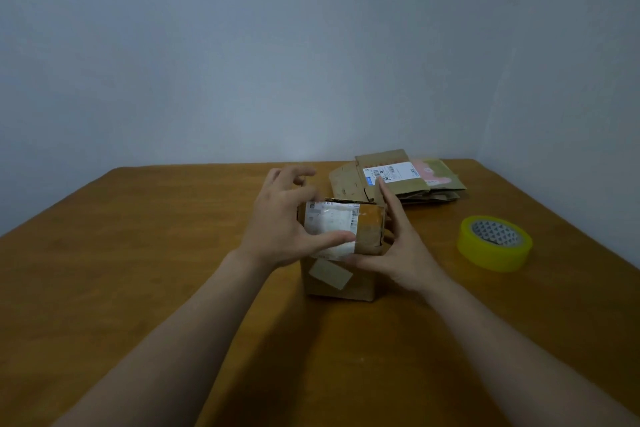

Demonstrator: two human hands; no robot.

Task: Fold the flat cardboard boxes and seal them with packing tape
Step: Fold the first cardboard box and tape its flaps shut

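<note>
At centre frame, cardboard box (346, 277) stood folded, awaiting tape

The left grip (280, 218) pressed its thumb flat on the labelled top flap, fingers loosely curled and lifted clear. The right grip (398, 246) lay open, straight fingers against the box's right side. Had either hand left for the yellow tape roll (495, 243) at right, the flaps looked likely to spring up. Flat boxes (408, 184) lay behind on the brown wooden table (138, 253), below a bare grey wall (311, 45).
</note>
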